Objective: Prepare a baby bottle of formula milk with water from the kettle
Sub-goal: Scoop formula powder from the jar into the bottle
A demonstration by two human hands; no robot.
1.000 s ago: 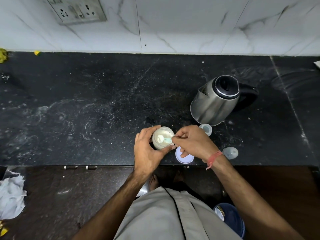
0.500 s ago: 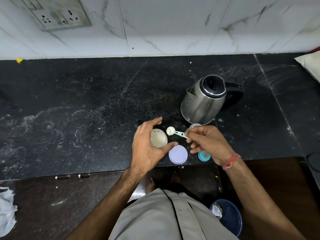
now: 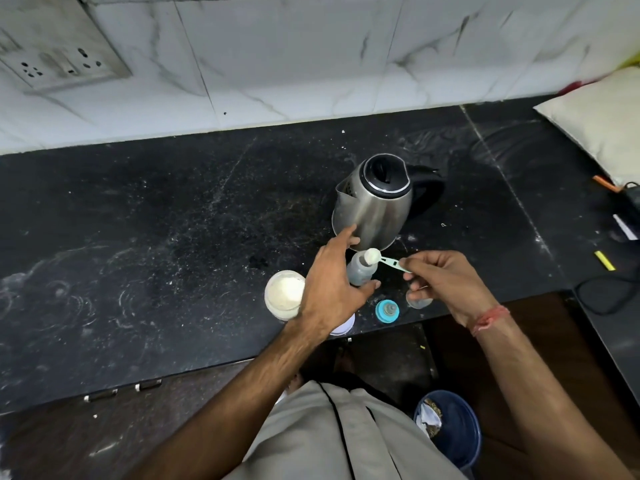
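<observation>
Head view, starting at the hands. Left hand [image 3: 332, 289] spread wide and cupped around a small baby bottle [image 3: 360, 270], thumb at the near side of its lower part, touching it or just beside, hard to tell which; forefinger stretched to the far side, its tip close to the foot of the kettle [image 3: 375, 202]. No closed grip visible on the bottle. Right hand [image 3: 446, 285] pinching the handle of a pale green scoop [image 3: 391, 262] between thumb and fingertips, other fingers curled below; red thread [image 3: 490, 318] around this wrist. Scoop bowl heaped with white powder and held right at the open mouth of the bottle. Bottle standing upright on the black counter [image 3: 156, 237], near its front edge, between both hands and just in front of the kettle. Left of the left hand, an open jar of formula powder [image 3: 284, 294], standing on the counter, partly covered by the hand. Under the left wrist, a white lid [image 3: 344, 329], only its edge visible. Near the front edge, between the two arms, a teal bottle ring with teat [image 3: 387, 310]; right beside it, under the right hand, a clear cap [image 3: 419, 301]. Kettle of steel with black lid closed, handle pointing right. Further out, a wall socket [image 3: 62, 64] on the far left tiles and a blue bin [image 3: 453, 427] on the floor at the near right.
</observation>
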